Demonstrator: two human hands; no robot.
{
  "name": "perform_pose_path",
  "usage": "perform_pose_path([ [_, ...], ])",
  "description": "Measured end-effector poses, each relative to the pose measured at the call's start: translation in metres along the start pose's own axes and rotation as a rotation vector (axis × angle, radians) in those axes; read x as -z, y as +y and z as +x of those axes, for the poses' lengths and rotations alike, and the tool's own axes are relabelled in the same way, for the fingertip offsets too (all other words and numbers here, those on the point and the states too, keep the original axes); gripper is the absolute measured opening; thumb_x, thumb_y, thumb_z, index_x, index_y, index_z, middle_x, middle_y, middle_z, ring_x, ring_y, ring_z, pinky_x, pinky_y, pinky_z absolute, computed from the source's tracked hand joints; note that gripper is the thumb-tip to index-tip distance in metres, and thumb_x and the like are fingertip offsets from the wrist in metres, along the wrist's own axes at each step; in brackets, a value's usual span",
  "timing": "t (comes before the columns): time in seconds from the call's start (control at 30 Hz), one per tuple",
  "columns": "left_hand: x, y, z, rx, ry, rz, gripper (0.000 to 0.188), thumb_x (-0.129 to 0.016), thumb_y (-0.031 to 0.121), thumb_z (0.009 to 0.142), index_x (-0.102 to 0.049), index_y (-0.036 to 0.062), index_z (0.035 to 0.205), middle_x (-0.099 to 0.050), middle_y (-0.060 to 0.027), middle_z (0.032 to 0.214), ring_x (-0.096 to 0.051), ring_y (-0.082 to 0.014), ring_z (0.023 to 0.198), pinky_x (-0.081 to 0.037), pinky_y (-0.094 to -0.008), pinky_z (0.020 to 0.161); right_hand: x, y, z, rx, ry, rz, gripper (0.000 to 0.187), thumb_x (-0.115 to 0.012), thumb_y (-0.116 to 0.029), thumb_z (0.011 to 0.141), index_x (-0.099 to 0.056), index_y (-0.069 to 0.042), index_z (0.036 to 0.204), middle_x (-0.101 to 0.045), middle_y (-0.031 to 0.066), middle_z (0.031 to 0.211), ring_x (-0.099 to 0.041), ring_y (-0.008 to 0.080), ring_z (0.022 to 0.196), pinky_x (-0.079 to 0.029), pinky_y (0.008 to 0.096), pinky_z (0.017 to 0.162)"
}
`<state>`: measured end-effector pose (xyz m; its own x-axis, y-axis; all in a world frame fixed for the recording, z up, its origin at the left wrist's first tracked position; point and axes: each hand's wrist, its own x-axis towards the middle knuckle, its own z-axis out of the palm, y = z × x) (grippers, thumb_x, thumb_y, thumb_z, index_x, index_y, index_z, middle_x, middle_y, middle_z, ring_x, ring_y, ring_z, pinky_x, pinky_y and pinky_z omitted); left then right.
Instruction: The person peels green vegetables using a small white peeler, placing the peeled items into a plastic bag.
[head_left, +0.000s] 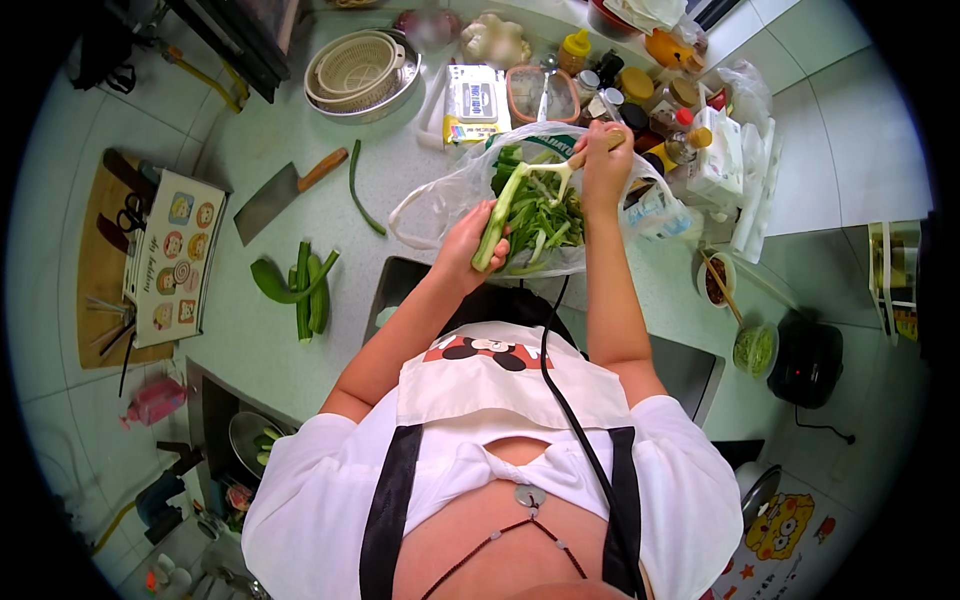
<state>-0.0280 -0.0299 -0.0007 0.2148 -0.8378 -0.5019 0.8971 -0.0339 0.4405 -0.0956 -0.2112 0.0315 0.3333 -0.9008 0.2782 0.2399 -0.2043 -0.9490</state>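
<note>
My left hand (468,243) is closed around a pale green vegetable stalk (499,215), which tilts up and away over a plastic bag (412,212). In my right hand (605,170) is a Y-shaped peeler (565,172) with a wooden handle, its head by the stalk's upper end. Whether the blade touches the stalk I cannot tell. Green leaves and peelings (545,218) fill the open bag beneath both hands. To the left, a cleaver (270,203) with a wooden handle lies flat beside a thin green strip (361,190). Several green stalk pieces (309,292) lie nearer me.
Nested strainers in a metal bowl (362,107) stand at the back left. Sauce bottles and jars (640,100) crowd the back right. A small bowl with chopsticks (716,277) and a tub of chopped greens (755,350) sit at right. A sink edge (392,270) runs below my forearms.
</note>
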Motion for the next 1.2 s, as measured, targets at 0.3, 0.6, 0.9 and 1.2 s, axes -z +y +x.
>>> perform_pose_path([
  [0.3, -0.009, -0.001, 0.008, 0.097, -0.109, -0.004, 0.02, -0.037, 0.024, 0.091, -0.041, 0.0112, 0.106, -0.046, -0.0049, 0.073, -0.044, -0.0108, 0.05, -0.035, -0.0194, 0.038, -0.012, 0.004, -0.014, -0.1, -0.171, 0.076, 0.016, -0.051, -0.018, 0.085, -0.042, -0.004, 0.088, -0.049, 0.0041, 0.065, -0.046, 0.0085, 0.054, -0.038, 0.0197, 0.05],
  [0.6, -0.003, 0.003, -0.008, 0.182, -0.108, 0.025, 0.028, -0.038, 0.024, 0.091, -0.038, 0.0124, 0.116, -0.045, -0.0037, 0.072, -0.042, -0.0082, 0.049, -0.033, -0.0172, 0.036, 0.013, 0.015, 0.015, 0.06, 0.086, -0.037, 0.016, -0.051, -0.014, 0.084, -0.04, -0.003, 0.085, -0.05, 0.0041, 0.063, -0.05, 0.0098, 0.054, -0.042, 0.022, 0.051],
  [0.9, 0.011, 0.001, 0.002, 0.262, -0.349, -0.208, 0.033, -0.039, 0.025, 0.091, -0.036, 0.0108, 0.12, -0.047, -0.0047, 0.074, -0.043, -0.008, 0.05, -0.038, -0.0174, 0.038, 0.004, -0.002, 0.005, -0.062, -0.022, 0.135, 0.014, -0.051, -0.018, 0.084, -0.044, -0.006, 0.085, -0.049, 0.0031, 0.064, -0.046, 0.0086, 0.055, -0.036, 0.0189, 0.049],
  [1.2, -0.005, -0.005, 0.001, -0.009, -0.242, 0.071, 0.039, -0.045, 0.031, 0.089, -0.041, 0.0105, 0.122, -0.058, -0.0024, 0.088, -0.051, -0.0072, 0.068, -0.044, -0.0212, 0.064, 0.011, -0.003, 0.0, -0.069, 0.072, 0.135, 0.016, -0.052, -0.015, 0.084, -0.041, -0.004, 0.086, -0.048, 0.0042, 0.064, -0.048, 0.0098, 0.055, -0.04, 0.0209, 0.051],
])
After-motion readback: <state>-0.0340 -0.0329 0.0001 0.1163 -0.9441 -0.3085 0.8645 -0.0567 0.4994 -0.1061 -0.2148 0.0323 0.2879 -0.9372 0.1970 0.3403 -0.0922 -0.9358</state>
